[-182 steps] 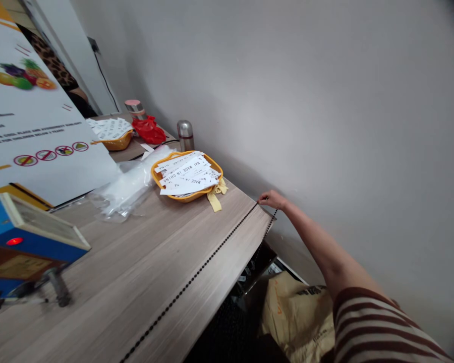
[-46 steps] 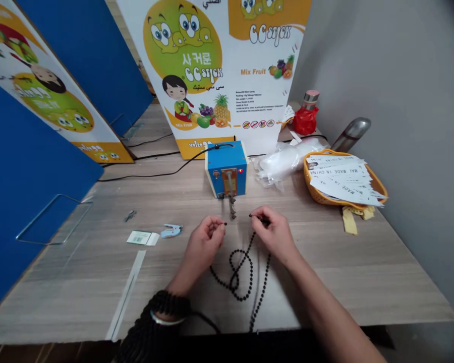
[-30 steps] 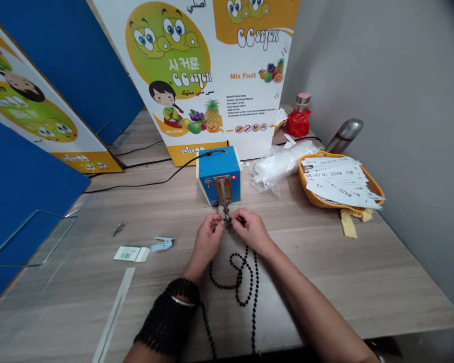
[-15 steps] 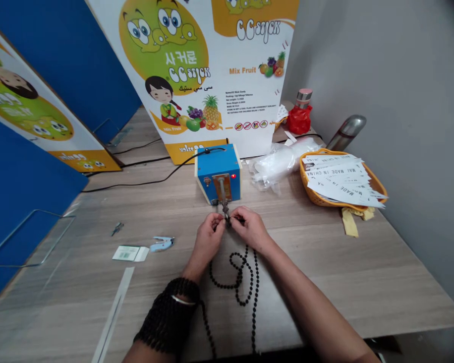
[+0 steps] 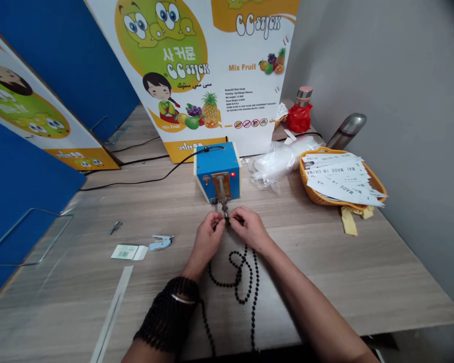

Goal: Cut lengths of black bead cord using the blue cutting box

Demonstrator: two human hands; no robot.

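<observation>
A small blue machine (image 5: 218, 166) with a lit red light stands on the table, and a metal tip (image 5: 224, 205) sticks out from its front toward me. Right at that tip, my left hand (image 5: 211, 232) and my right hand (image 5: 247, 228) pinch a black bead strand between thumbs and fingers, the hands almost meeting. The loose part of the bead strand (image 5: 242, 302) lies in loops between my forearms and runs down to the table's front edge. Many coils of black beads (image 5: 168, 315) wrap my left forearm. The exact spot at the tip is partly hidden by my fingers.
Left of my hands lie a light-blue stapler (image 5: 161, 242), a small box (image 5: 129, 252) and a paper strip (image 5: 113, 312). To the right, an orange basket (image 5: 306, 189) holds printed strips, beside plastic bags (image 5: 274, 164) and a steel flask (image 5: 347, 131). A printed carton (image 5: 245, 101) stands behind the machine.
Both hands stay pinched at the machine's tip with hardly any motion. The whole view has shifted very slightly.
</observation>
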